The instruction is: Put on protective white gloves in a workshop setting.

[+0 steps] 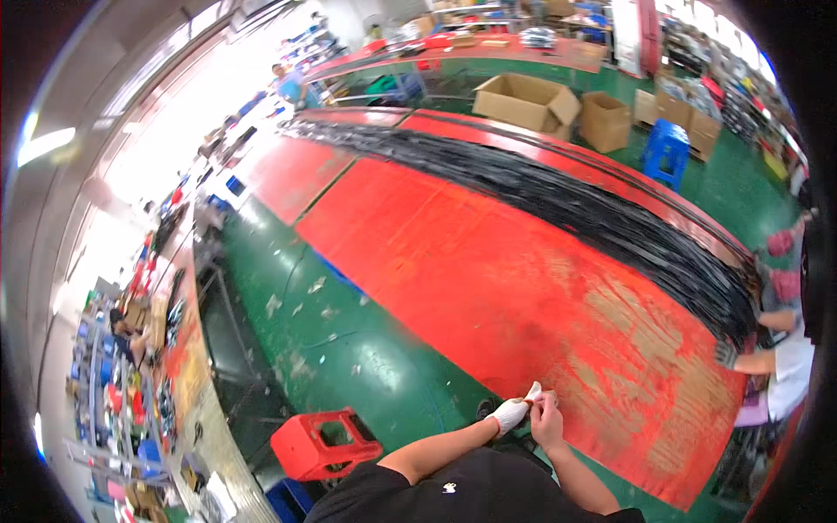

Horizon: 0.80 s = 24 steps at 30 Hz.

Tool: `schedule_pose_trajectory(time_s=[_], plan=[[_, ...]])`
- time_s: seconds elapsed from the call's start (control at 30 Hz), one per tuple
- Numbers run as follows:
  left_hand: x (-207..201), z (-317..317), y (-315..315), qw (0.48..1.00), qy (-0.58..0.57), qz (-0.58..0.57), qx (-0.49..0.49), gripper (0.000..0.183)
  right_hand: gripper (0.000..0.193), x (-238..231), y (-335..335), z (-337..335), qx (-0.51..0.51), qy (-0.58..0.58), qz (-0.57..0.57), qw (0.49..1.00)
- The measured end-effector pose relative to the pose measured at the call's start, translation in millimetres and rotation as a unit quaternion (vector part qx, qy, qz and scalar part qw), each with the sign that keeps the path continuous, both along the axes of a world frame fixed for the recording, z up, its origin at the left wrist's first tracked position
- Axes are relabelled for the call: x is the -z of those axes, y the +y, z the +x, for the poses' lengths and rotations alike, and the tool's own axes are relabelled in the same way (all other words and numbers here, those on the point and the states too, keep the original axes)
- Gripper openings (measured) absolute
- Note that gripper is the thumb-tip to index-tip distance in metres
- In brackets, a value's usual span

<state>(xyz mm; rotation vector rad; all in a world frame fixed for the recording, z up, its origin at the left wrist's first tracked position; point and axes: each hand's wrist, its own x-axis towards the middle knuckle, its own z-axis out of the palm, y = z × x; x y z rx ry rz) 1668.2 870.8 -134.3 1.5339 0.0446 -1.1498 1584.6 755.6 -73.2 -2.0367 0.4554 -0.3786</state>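
Note:
My left hand wears a white knit glove with a dark cuff. Its fingers are closed at a small white piece with a brownish edge, which looks like a second white glove. My bare right hand meets it there, fingers bent and pinched at the same white cloth. Just beyond both hands lies the near edge of a long red-topped table, its surface worn to brown at the right. Long black strips lie in a thick bundle along the far side of the table, apart from my hands.
At the right table end, a person's dark-gloved hand is by the strips. A red stool stands left of me on the green floor. Cardboard boxes and a blue stool are behind the table; a workbench runs along the left.

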Motion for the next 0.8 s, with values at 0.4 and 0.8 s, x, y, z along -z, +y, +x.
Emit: schedule_pose_trajectory(time_s=[0.4,0.8], plan=[[13,112,168,0.962,-0.145,0.152,-0.177,0.047,0.016,18,132,166,-0.319,0.136,-0.341,0.874],[-82,277,424,0.837,-0.319,0.429,-0.114,0.030,0.041,97,404,406,-0.378,0.323,0.043,0.867]])
